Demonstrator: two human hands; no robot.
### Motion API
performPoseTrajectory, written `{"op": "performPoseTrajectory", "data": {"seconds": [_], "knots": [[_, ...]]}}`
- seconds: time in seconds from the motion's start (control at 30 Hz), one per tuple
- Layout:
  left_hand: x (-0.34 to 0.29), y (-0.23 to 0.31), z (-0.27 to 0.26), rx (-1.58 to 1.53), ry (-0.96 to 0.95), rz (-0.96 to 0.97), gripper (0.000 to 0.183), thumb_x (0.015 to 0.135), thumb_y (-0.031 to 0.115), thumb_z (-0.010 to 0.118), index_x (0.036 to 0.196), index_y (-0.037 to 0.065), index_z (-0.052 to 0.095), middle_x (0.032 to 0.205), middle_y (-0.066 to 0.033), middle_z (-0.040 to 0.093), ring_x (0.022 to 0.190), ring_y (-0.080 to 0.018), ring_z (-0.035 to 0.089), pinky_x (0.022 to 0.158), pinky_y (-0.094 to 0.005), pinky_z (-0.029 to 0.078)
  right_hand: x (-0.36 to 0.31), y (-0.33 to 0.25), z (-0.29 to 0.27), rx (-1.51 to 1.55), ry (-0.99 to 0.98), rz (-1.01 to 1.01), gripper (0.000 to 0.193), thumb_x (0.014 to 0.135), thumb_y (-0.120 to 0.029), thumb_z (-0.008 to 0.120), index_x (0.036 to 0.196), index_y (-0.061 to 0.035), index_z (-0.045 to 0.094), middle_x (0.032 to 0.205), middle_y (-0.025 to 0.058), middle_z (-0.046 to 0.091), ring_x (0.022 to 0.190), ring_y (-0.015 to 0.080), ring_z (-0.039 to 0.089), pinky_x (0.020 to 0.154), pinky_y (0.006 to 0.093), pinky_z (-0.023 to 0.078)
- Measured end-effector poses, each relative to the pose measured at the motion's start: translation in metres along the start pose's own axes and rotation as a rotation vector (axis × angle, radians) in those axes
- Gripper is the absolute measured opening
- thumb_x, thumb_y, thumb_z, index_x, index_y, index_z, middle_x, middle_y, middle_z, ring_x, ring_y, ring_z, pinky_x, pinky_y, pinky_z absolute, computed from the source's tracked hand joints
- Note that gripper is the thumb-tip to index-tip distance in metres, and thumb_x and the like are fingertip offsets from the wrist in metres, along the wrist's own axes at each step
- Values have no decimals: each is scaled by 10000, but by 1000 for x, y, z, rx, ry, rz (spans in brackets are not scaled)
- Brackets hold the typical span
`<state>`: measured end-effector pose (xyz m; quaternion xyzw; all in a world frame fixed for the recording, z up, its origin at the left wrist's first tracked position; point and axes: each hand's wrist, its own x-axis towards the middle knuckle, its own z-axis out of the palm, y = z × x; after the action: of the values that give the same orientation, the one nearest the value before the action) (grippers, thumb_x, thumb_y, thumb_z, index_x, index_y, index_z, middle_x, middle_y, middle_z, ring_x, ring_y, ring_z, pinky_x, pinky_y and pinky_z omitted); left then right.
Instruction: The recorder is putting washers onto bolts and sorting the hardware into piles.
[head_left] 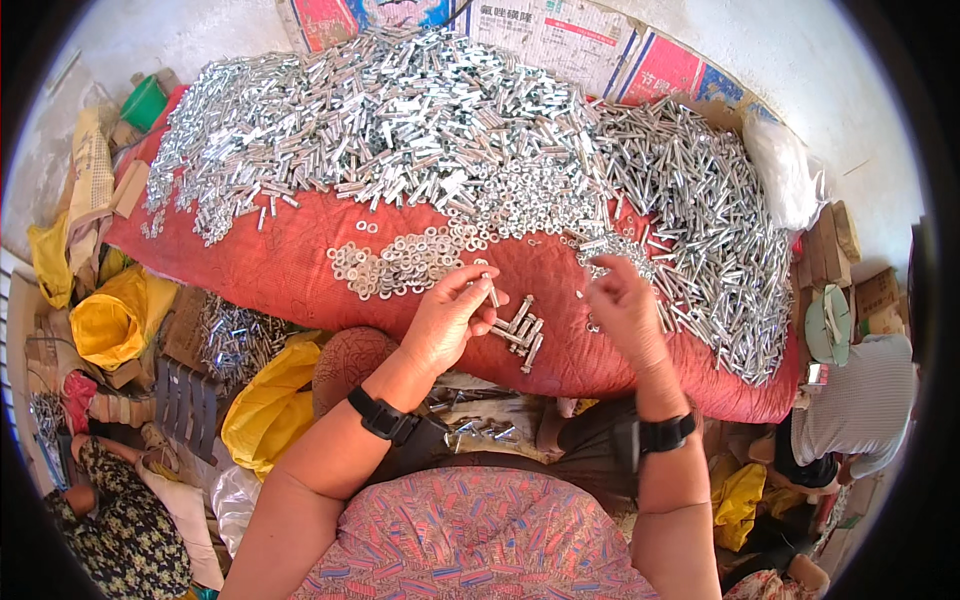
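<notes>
My left hand (446, 318) pinches a small silver bolt (491, 288) between thumb and fingers, above the red cloth (290, 255). Close beside it, to the right, lies a little heap of silver bolts with fittings on them (522, 332). My right hand (627, 308) hovers farther right with its fingers bent, near a patch of small metal rings or nuts (612, 246). Motion blurs its fingertips, so whether they hold anything is hidden. Flat washers (395, 262) are spread on the cloth just beyond my left hand.
A large mound of metal sleeves (390, 110) covers the far side, with long bolts (710, 230) heaped at right. Yellow sacks (275, 400) and loose metal parts (240, 335) lie at left. People sit at lower left (130, 510) and right (860, 405).
</notes>
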<state>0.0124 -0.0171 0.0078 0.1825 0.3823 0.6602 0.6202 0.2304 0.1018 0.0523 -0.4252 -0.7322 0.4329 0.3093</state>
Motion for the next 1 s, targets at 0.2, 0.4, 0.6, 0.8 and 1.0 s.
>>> {"op": "performPoseTrajectory", "data": {"seconds": [0.2,0.4,0.6,0.8,1.0], "knots": [[-4,-4,3,51,-65,-87,259,944,177,610,1160,40,567,841,-44,609,617,-59,447,517,-195,315,-9,-22,57,354,-109,11,339,873,38,589,1205,44,519,756,45,638,596,60,583,523,201,463],[-2,-6,-1,66,-68,-186,200,929,165,625,1083,39,614,806,-27,607,610,-53,456,516,-181,325,-8,-19,83,537,124,107,342,861,39,622,1165,26,466,768,70,643,607,94,614,517,204,476],[-6,-6,2,38,-16,-179,151,923,142,627,1033,39,625,783,-20,598,601,-49,457,492,-171,326,-23,-21,88,478,97,91,273,875,18,630,1099,5,473,777,77,649,624,93,620,511,200,470],[0,-2,-6,-195,27,-90,135,911,189,670,903,73,601,742,-8,591,578,-46,480,450,-168,315,-38,-22,94,431,24,68,47,913,-25,608,950,-5,588,776,44,663,607,64,602,516,202,464],[-3,-6,-3,-201,28,-183,165,961,241,599,884,103,551,733,-35,562,553,-81,465,427,-195,311,-26,-25,65,-24,-41,-76,107,890,-102,651,904,1,623,746,89,661,617,191,640,547,279,495]]}}
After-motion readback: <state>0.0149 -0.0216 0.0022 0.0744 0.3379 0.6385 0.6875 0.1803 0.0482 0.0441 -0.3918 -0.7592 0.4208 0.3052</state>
